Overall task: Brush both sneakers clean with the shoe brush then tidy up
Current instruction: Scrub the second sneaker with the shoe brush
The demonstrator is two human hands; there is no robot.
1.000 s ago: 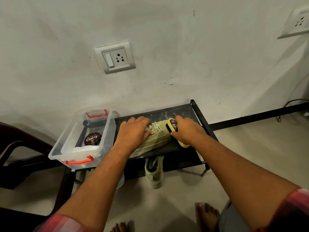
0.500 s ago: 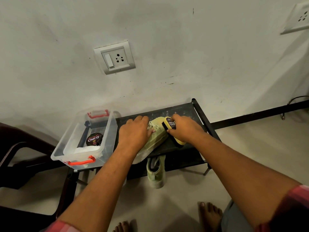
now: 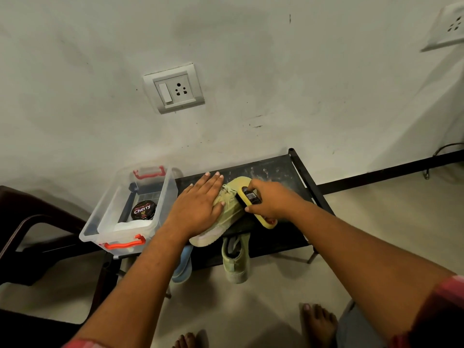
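A pale green sneaker (image 3: 226,212) lies on top of a low black rack (image 3: 273,169) that stands against the wall. The left hand (image 3: 198,207) lies flat on the sneaker with its fingers spread out straight, pressing down on it and not gripping. The right hand (image 3: 268,202) is curled tight around a yellow shoe brush (image 3: 251,199), and the brush sits against the right side of the sneaker near the laces. One end of the brush sticks out below the hand. The second sneaker (image 3: 236,259) is lower down, under the top shelf of the rack, with its toe pointing out at the floor. Beside it, to the left, the tip of a light blue shoe (image 3: 182,267) peeks out from behind the left arm. At the left end of the rack sits a clear plastic box (image 3: 105,219) with red handles and no lid on it. Inside the box is a round black tin (image 3: 143,210) with the word "Cherry" on it, and something white lies in front of the tin. A dark chair (image 3: 27,234) stands to the left of the box. A white switch and socket plate (image 3: 174,90) is on the wall above the rack. Bare toes show at the bottom on the floor.
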